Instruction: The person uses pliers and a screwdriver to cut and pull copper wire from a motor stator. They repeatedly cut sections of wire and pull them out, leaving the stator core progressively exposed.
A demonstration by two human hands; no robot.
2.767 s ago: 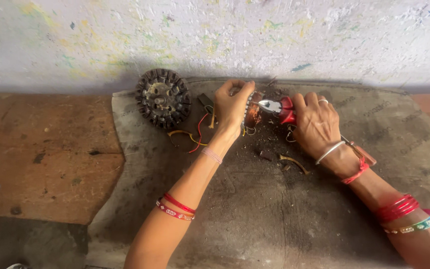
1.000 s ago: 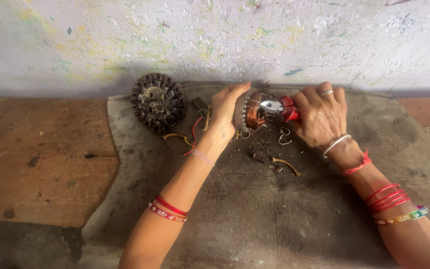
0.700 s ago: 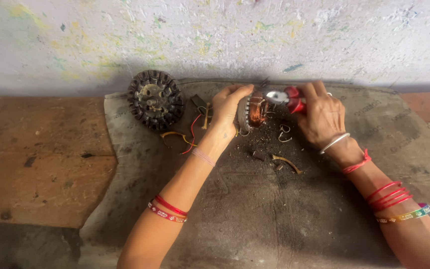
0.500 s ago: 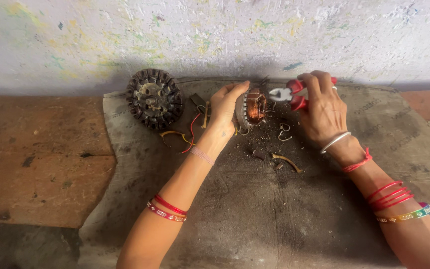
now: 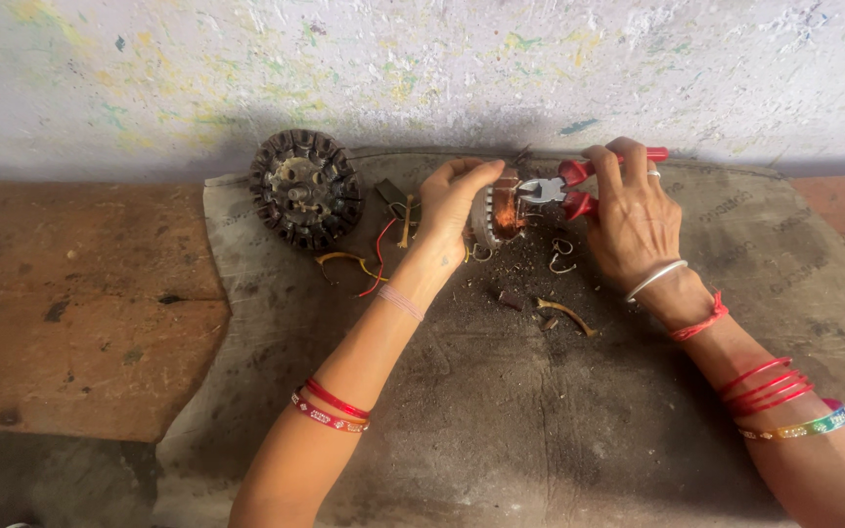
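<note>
Since half a second ago the right hand (image 5: 633,217) has lifted the red-handled pliers (image 5: 579,184) slightly, so their nose now meets the right face of the copper-wound coil (image 5: 497,207). Nearest the camera, the grey sackcloth mat (image 5: 501,430) lies bare and wide between the two forearms, its left edge ragged against the brown floor (image 5: 70,303). Farther in, bits of cut wire (image 5: 564,311) lie scattered just below the hands. The left hand (image 5: 452,210) is curled around the coil, holding it on edge on the mat; the right hand is closed round the pliers' handles. Left of them, red and yellow wires (image 5: 369,264) trail toward a dark round toothed rotor (image 5: 305,188), apart from the hands. Beyond, the paint-flecked wall (image 5: 393,68) closes off the mat's far edge.
</note>
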